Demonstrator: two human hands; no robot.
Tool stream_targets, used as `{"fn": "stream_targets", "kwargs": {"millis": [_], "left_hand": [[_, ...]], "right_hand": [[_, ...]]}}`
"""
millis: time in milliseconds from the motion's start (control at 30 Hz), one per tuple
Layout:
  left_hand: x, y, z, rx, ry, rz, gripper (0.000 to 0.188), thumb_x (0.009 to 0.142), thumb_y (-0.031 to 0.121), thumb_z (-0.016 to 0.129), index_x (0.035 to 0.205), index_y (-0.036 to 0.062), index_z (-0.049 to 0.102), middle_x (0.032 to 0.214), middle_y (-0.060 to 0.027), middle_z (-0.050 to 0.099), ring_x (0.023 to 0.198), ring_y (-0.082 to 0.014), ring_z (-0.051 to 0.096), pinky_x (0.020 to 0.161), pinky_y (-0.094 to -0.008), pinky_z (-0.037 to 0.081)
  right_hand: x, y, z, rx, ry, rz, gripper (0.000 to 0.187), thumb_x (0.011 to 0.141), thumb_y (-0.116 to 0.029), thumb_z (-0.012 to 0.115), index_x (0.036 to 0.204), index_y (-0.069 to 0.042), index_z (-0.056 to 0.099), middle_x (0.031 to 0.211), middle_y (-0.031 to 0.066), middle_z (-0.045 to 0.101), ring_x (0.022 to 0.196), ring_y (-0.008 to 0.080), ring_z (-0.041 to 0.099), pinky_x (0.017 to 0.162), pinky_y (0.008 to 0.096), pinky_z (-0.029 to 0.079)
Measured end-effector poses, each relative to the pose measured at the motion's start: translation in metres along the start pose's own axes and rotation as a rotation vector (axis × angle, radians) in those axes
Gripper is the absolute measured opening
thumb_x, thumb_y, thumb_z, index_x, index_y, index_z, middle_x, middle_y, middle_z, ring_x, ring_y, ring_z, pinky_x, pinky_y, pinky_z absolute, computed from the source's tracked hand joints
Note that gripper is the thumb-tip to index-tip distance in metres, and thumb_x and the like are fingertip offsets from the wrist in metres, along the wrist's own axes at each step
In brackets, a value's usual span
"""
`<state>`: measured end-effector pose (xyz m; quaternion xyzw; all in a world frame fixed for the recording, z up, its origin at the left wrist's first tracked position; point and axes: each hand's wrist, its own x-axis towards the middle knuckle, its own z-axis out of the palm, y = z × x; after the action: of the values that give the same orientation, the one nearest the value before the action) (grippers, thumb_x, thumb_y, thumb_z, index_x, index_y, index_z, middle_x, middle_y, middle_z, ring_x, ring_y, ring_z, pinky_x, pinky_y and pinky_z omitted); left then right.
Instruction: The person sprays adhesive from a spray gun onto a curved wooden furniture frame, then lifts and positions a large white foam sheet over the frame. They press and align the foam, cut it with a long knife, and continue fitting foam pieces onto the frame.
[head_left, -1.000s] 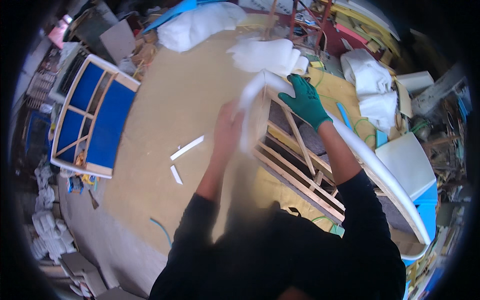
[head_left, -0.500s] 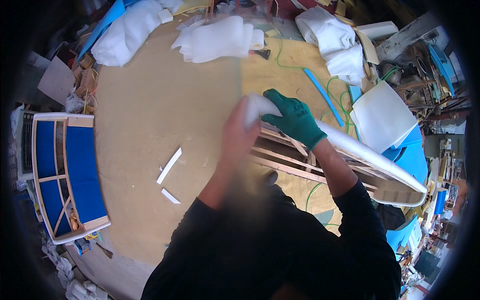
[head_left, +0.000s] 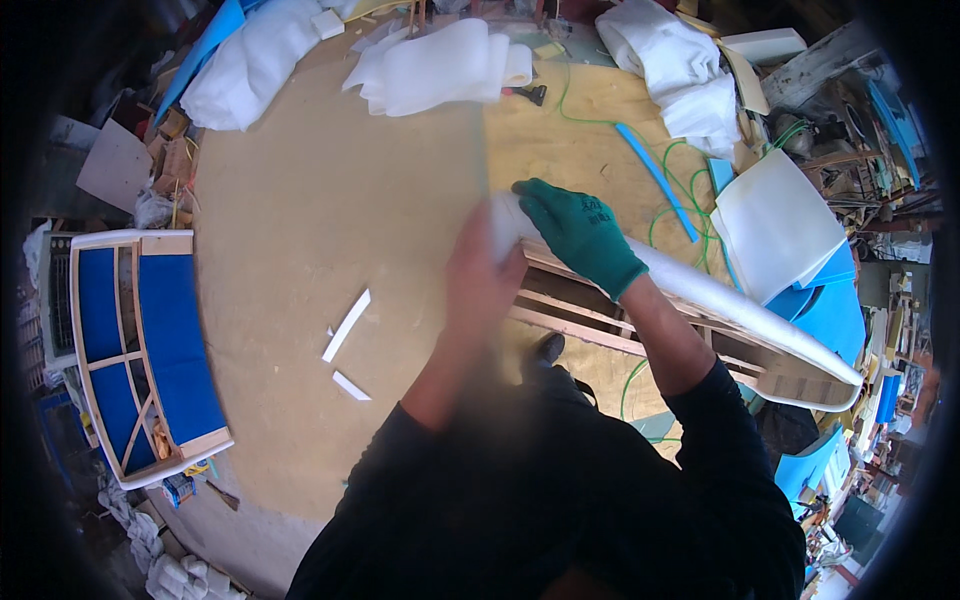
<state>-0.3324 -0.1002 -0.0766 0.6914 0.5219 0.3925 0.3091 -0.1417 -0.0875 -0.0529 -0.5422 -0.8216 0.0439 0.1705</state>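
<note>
A wooden frame (head_left: 590,326) slants from the middle to the right, with white foam padding (head_left: 715,290) along its upper long edge. Around the frame's left end, my bare left hand (head_left: 484,262) is closed on the foam; a hazy smear in the picture softens its outline. My right hand (head_left: 582,232), in a green work glove, is closed over the same foam just to the right, its fingers bent across the top edge. The two hands are close together at that corner. What lies under the gloved fingers is hidden.
Two white foam strips (head_left: 347,325) lie on the tan floor. At left stands another wooden frame with blue panels (head_left: 180,345). White foam sheets (head_left: 440,68) lie ahead. A green hose (head_left: 690,195) and a blue strip (head_left: 657,182) are at right, near white sheets (head_left: 780,225).
The gloved right hand has shifted slightly and its fingers have drawn in over the foam's edge. My left hand stays at the frame's end. The whole view has shifted a little.
</note>
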Motion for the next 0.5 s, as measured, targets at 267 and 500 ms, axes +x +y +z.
{"fn": "stream_targets", "kwargs": {"millis": [267, 500], "left_hand": [[0.006, 0.015, -0.008, -0.140, -0.043, -0.118, 0.061, 0.086, 0.007, 0.075, 0.145, 0.0068, 0.058, 0.124, -0.0219, 0.073, 0.108, -0.0338, 0.075, 0.093, -0.0405, 0.059], [0.009, 0.011, -0.007, -0.162, -0.017, -0.113, 0.062, 0.086, 0.006, 0.075, 0.146, 0.0056, 0.058, 0.125, -0.0206, 0.074, 0.109, -0.0293, 0.075, 0.093, -0.0383, 0.059]], "right_hand": [[0.000, -0.006, -0.001, 0.193, 0.054, 0.076, 0.030, 0.100, -0.017, 0.064, 0.129, -0.011, 0.069, 0.130, 0.0121, 0.071, 0.103, 0.0342, 0.073, 0.086, 0.0445, 0.059], [0.007, -0.006, -0.004, 0.138, 0.028, 0.081, 0.029, 0.101, -0.019, 0.064, 0.128, -0.011, 0.069, 0.128, 0.0116, 0.072, 0.102, 0.0344, 0.073, 0.084, 0.0445, 0.059]]}}
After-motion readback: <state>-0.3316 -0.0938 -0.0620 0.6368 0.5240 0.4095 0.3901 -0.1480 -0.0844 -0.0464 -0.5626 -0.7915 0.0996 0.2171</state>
